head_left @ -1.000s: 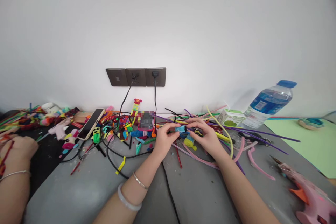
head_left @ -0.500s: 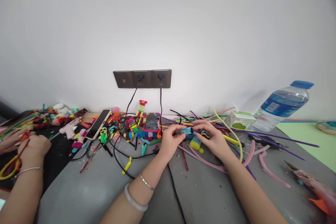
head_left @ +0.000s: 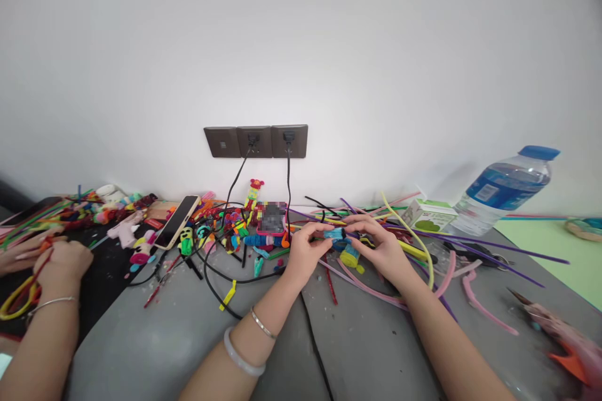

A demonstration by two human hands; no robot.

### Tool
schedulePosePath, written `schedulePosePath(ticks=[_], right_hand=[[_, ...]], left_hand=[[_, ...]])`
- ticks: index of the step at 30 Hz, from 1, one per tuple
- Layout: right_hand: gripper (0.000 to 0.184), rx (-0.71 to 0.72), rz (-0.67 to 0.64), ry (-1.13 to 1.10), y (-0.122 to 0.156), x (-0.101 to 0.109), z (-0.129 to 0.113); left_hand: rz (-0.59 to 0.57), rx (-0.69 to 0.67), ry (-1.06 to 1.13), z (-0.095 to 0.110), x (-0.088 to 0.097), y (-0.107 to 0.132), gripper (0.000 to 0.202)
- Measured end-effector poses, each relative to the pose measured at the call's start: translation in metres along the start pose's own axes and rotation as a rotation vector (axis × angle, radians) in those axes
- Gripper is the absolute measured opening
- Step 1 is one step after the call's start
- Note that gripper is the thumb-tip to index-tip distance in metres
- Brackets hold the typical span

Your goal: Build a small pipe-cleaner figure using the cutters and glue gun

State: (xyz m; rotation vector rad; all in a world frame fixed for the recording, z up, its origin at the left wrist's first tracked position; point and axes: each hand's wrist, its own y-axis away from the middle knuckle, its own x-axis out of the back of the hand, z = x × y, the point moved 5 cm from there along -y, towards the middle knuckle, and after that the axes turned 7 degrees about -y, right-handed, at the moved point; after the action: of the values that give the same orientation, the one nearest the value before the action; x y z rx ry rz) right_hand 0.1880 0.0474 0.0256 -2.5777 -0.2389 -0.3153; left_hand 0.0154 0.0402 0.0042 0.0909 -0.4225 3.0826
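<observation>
A small blue fuzzy piece, seemingly made of pipe cleaner, is pinched between the fingertips of my left hand and my right hand. Its right end is dark. Just below it, by my right thumb, is a yellow and blue fuzzy part; whether the two are joined I cannot tell. Pink pipe cleaners curve under my right hand, and a red glittery strip lies between my wrists. To the left of my left hand rests a blue fuzzy roll.
Another person's hands work with orange and yellow stems at far left. A phone, black cables and several fuzzy figures lie left. On the right are a tilted-looking water bottle, a green-white box and orange-handled scissors.
</observation>
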Motion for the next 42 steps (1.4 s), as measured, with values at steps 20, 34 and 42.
schedulePosePath(ticks=[20,34,42], right_hand=[[0.014,0.016,-0.003,-0.023,-0.0008,-0.0004,-0.0016],[0.015,0.018,0.003,-0.038,-0.0015,-0.0005,-0.0053],[0.016,0.007,0.006,-0.042,-0.0006,-0.0002,-0.0037]], left_hand=[[-0.014,0.037,0.043,0.0022,0.0009,-0.0003,0.022],[-0.011,0.039,0.039,0.0025,0.0005,-0.0006,0.022],[-0.018,0.006,0.026,0.0031,0.0008,-0.0004,0.023]])
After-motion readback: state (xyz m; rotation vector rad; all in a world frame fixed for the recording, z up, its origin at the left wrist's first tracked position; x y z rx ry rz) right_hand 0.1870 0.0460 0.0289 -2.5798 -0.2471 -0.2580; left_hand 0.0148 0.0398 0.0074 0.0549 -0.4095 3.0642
